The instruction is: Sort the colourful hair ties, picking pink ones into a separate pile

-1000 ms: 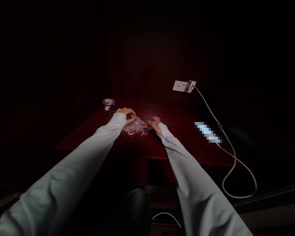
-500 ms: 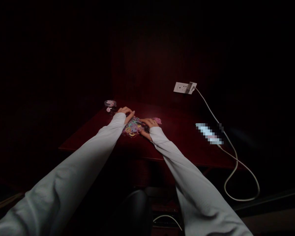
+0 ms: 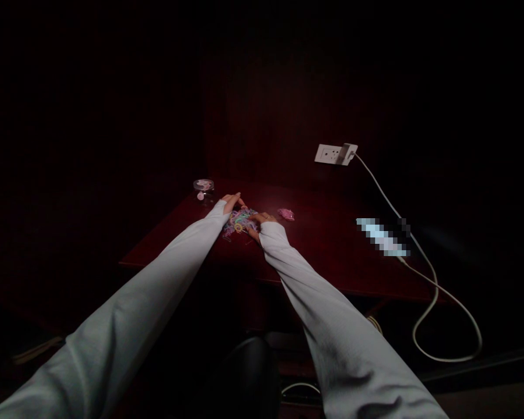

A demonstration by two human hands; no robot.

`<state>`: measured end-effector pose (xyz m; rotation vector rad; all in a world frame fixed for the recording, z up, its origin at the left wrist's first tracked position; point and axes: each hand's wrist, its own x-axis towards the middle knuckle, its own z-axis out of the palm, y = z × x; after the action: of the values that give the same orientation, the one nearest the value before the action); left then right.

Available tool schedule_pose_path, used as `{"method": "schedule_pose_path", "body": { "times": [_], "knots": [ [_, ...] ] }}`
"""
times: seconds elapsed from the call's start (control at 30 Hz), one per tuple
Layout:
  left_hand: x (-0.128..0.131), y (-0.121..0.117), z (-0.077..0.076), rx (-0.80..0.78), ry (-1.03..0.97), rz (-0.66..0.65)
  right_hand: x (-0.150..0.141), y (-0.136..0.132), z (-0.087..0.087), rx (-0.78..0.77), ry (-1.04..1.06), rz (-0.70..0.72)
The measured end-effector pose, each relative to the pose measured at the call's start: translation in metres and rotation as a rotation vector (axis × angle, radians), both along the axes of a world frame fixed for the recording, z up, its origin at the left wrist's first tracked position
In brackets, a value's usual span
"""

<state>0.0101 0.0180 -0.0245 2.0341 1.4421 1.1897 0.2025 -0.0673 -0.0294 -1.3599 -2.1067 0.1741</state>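
A loose pile of colourful small elastic bands (image 3: pixel 239 224) lies on the dark red table (image 3: pixel 323 250), between my hands. My left hand (image 3: pixel 233 202) rests at the pile's far left edge, its fingers stretched out over the bands. On the right side, my right hand (image 3: pixel 261 220) touches the pile with thumb and fingers apart. Just beyond my right hand sits a small pink heap of bands (image 3: pixel 286 214). Both hands are small in view, and some fingertips are hard to make out among the bands.
A clear round container (image 3: pixel 204 185) with pink pieces stands at the table's far left. A blurred-out bright phone-like object (image 3: pixel 382 237) lies at the right, with a white cable (image 3: pixel 434 273) running to a wall socket (image 3: pixel 332 154).
My hands have drawn closer together around the pile, which is now more compact. The right hand has moved left, away from the pink heap. The whole view has shifted slightly.
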Motion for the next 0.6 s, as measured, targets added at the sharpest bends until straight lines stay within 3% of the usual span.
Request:
{"method": "schedule_pose_path", "body": {
  "times": [0.1, 0.2, 0.3, 0.43, 0.6],
  "knots": [
    [0.008, -0.017, 0.008, 0.003, 0.086, -0.006, 0.008, 0.009, -0.002, -0.006, 0.118, 0.018],
    [0.006, -0.038, 0.016, 0.191, 0.272, -0.018, 0.014, 0.017, -0.007, -0.014, 0.243, 0.006],
    [-0.004, -0.05, 0.019, 0.278, 0.376, -0.127, 0.018, 0.023, -0.012, -0.024, 0.41, -0.004],
    [-0.016, -0.045, 0.011, 0.238, 0.442, -0.334, 0.02, 0.024, -0.016, -0.106, 0.615, 0.008],
    [-0.021, -0.03, -0.004, 0.181, 0.375, -0.4, 0.018, 0.024, -0.013, -0.157, 0.755, -0.028]
  ]
}}
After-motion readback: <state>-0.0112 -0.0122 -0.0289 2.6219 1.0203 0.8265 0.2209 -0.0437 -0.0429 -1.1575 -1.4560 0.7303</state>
